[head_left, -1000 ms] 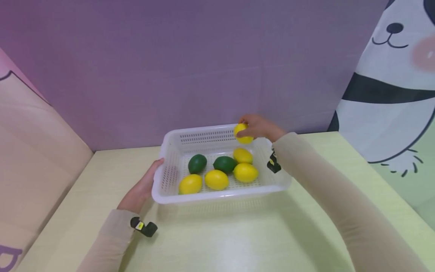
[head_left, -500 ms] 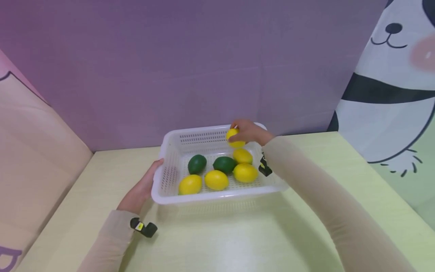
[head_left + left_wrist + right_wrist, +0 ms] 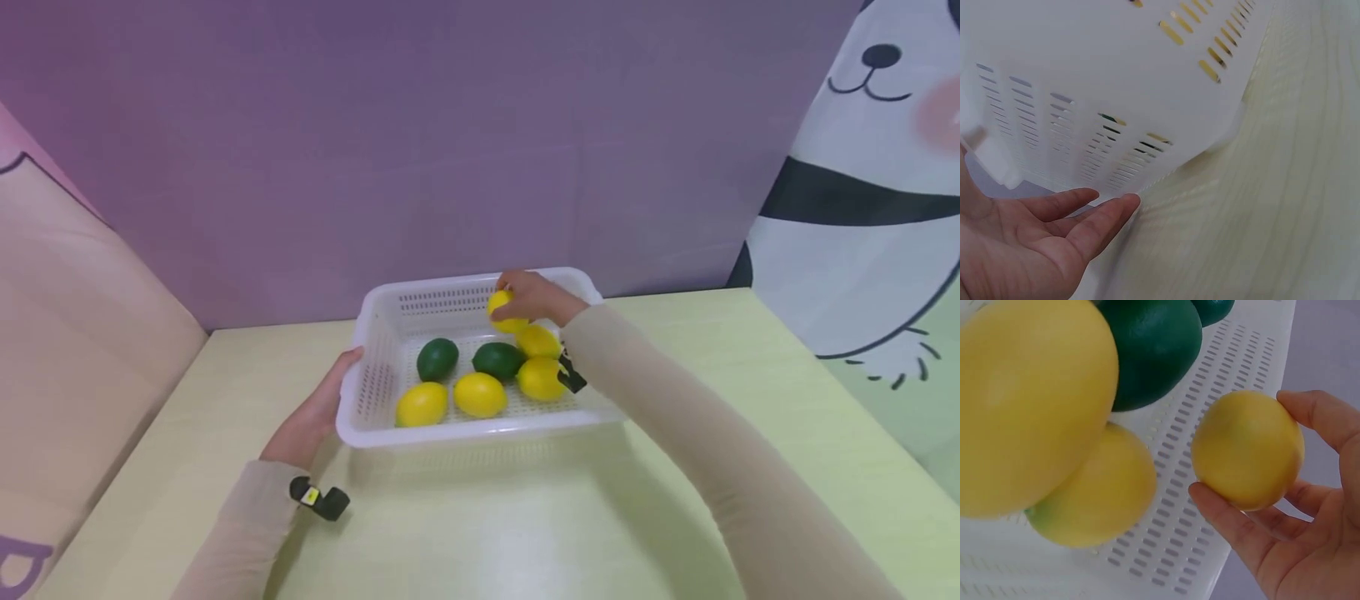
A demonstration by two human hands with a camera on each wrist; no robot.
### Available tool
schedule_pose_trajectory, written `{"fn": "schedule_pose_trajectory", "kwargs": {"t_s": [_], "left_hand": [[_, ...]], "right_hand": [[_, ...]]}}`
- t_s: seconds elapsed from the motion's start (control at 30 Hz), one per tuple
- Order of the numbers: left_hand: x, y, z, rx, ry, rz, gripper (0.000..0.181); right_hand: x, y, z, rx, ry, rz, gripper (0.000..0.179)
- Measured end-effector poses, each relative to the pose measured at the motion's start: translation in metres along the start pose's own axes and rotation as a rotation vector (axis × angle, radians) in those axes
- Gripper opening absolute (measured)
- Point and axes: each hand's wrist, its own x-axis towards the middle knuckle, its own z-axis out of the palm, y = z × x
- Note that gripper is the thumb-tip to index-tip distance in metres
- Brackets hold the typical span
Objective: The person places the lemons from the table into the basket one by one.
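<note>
A white perforated basket (image 3: pixel 480 431) sits towards the back of the table, with yellow lemons (image 3: pixel 480 395) and two dark green, lemon-shaped fruits (image 3: pixel 498 361) inside. My right hand (image 3: pixel 536 298) pinches another lemon (image 3: pixel 1247 450) between thumb and fingertips, over the basket's back part. Two lemons and a green fruit show close by in the right wrist view. At the basket's left side my left hand (image 3: pixel 322 404) holds on, thumb at the rim. Its fingers (image 3: pixel 1091 228) reach along the underside in the left wrist view.
The pale wooden table (image 3: pixel 480 525) stretches out in front and to both sides. A purple cloth backdrop (image 3: pixel 450 150) hangs right behind the basket. On the right is a panel with a panda picture (image 3: pixel 862 275).
My right hand has moved left and slightly down with its lemon, from the basket's back right corner further in over it. The left hand keeps its place on the basket.
</note>
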Motion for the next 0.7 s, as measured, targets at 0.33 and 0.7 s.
{"fn": "schedule_pose_trajectory", "kwargs": {"t_s": [0.33, 0.7], "left_hand": [[0.001, -0.002, -0.002, -0.015, -0.003, -0.017, 0.072], [0.003, -0.001, -0.002, -0.023, -0.002, -0.034, 0.073]], "right_hand": [[0.014, -0.006, 0.014, -0.034, -0.001, -0.037, 0.051], [0.019, -0.018, 0.023, -0.063, -0.008, -0.084, 0.050]]}}
